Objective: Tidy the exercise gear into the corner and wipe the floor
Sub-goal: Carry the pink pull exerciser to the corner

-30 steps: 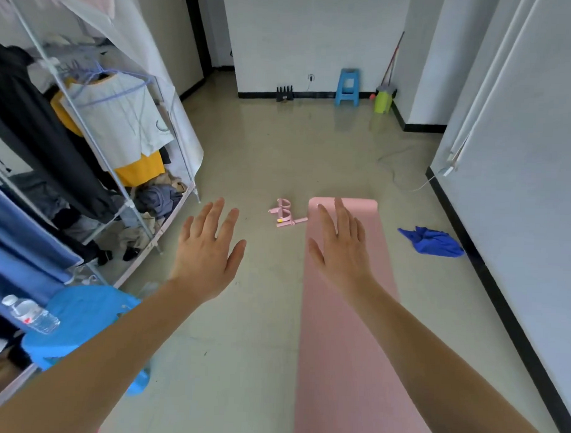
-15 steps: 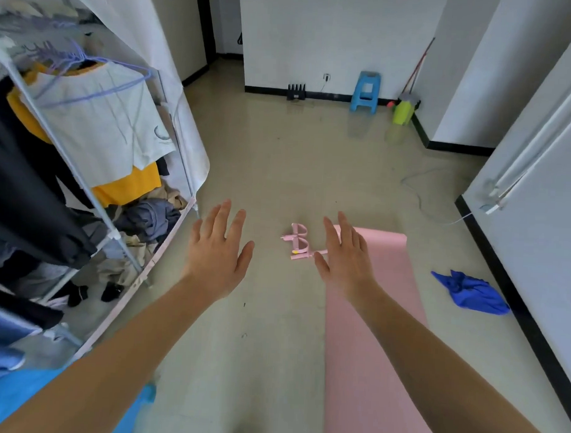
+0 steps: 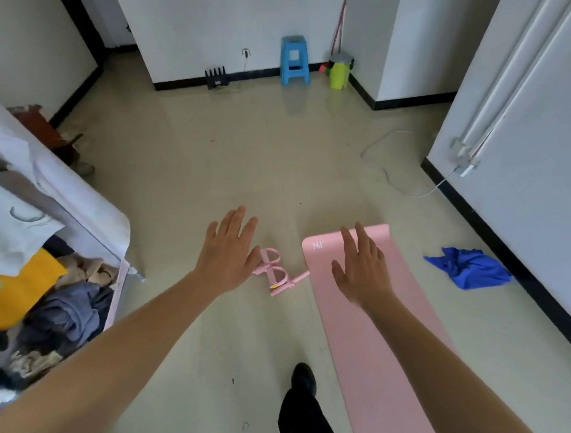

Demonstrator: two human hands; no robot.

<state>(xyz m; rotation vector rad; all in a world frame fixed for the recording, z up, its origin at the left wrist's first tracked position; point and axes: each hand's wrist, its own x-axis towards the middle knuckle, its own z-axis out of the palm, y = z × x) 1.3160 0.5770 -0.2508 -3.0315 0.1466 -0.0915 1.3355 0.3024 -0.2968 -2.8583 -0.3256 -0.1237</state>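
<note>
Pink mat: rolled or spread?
Spread. The pink mat lies flat on the floor, its far edge unrolled; near end runs out of frame.

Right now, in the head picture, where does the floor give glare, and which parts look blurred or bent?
Head view: the floor mirrors the blue stool and green container near the far wall; the clothes at the left edge are smeared; the right wall leans from the wide lens.

Bare forearms, black trouser leg, black shoe

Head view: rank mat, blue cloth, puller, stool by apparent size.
1. mat
2. blue cloth
3. puller and stool look alike; the stool is farther from the camera, so unranked.
</note>
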